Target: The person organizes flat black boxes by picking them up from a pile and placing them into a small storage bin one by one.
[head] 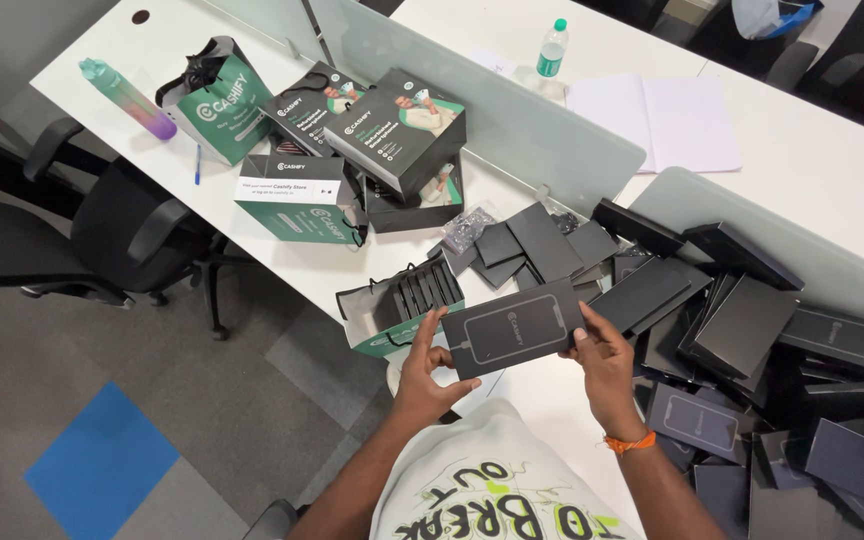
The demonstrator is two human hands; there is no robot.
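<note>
Left hand: it grips the left end of a flat black box, thumb on the near edge and fingers curled behind, so the box stays level.
Right hand: it pinches the right end of the same box, thumb on top and fingers below; an orange band sits on the wrist.
Box: it is held in the air between both hands, above the near edge of the white worktop, with its printed face turned up toward the person, as I judge for looking at it.
Open bag: one green and white bag lies just behind the left hand, mouth up, with a row of dark flat boxes standing inside; I cannot count them exactly.
Pile: to the right, many black boxes lie in a loose heap, too many and too overlapped to count.
Loose lids: some dark flat pieces lie spread behind the held box.
Farther bags: two more green bags, one standing and one lying.
Big boxes: two dark printed boxes are stacked.
Bottles: one pink-green bottle lies at far left, one clear bottle stands behind the divider.
</note>
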